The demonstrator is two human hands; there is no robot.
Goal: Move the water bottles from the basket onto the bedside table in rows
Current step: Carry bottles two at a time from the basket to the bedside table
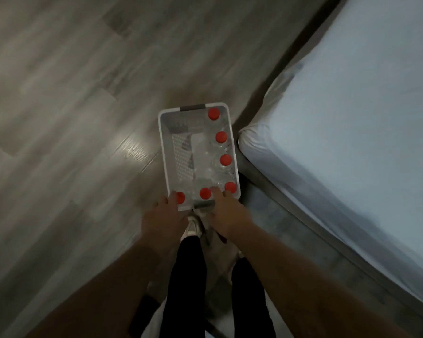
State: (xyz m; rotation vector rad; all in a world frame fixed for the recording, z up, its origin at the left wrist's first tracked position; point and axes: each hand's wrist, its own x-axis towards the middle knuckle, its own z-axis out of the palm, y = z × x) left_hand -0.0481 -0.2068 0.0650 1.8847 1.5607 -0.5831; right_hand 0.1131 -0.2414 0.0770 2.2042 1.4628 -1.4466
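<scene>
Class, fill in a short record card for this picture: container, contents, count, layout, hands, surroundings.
container: white basket on the wooden floor
contents: upright clear bottles with red caps
count: six
layout: four along the wall nearest the bed, two at the near end
left hand: at the near-left cap, grip blurred
right hand: between two near caps, grip blurred
surroundings: bed to the right; no bedside table in view
</scene>
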